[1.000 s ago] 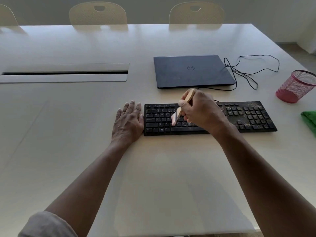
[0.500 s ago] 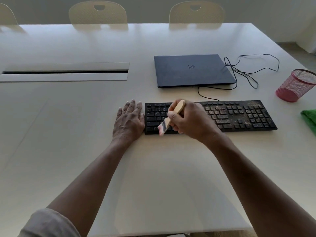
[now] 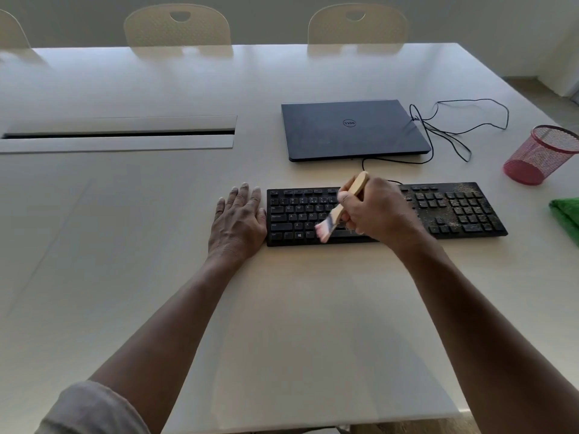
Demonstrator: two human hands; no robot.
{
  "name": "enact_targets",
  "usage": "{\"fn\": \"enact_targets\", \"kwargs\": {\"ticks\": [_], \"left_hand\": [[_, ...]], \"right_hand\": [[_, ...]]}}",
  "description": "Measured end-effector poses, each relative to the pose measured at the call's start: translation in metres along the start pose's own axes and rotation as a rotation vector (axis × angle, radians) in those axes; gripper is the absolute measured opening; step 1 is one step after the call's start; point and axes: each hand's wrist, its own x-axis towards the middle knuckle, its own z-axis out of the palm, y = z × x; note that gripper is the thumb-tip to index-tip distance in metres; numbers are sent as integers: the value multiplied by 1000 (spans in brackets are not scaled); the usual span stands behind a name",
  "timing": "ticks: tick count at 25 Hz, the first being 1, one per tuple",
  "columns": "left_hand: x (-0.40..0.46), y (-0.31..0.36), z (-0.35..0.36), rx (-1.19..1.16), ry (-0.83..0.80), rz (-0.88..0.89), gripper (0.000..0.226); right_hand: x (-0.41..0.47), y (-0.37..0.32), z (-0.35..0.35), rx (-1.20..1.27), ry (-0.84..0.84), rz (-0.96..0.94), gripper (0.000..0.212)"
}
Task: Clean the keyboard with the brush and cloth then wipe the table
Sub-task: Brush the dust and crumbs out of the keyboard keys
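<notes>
**Grit Lingers as Brush Works the Keys**

While the left hand (image 3: 237, 219) lies flat on the worktop (image 3: 282, 324), bracing the keyboard (image 3: 454, 214), the right hand (image 3: 374, 213) curls its grip round the brush (image 3: 340, 209), whose light wooden handle suits holding mid-length, soft bristles on the lower keys. Beyond, a green cloth (image 3: 567, 214) waits.

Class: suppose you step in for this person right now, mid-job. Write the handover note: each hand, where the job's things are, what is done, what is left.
Left hand: flat on the table, against the left end of the keyboard.
Right hand: grips the brush, bristles low on the keyboard's left-centre keys.
Cloth: green, at the table's right edge, untouched.
Done: left keys look mostly free of debris.
Left: crumbs still cover the right side and number pad; brush those, wipe the keyboard with the cloth, then wipe the table.
</notes>
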Motion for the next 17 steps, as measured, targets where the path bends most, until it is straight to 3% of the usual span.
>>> {"fn": "enact_targets", "kwargs": {"ticks": [3,7,12,15,17], "left_hand": [[0,0,0,0,-4,-2,56],[0,0,-1,-13,-4,-4,55],[1,-1,1,-9,4,-4,55],[1,-1,1,-6,8,-1,56],[1,-1,1,-6,16,-1,56]], "right_hand": [[9,5,-17,-97,105,-20,9],[17,8,-19,46,11,-10,10],[25,10,-25,-228,183,-19,13],[26,6,-27,-16,78,-4,11],[24,7,-25,-68,30,-6,9]]}}
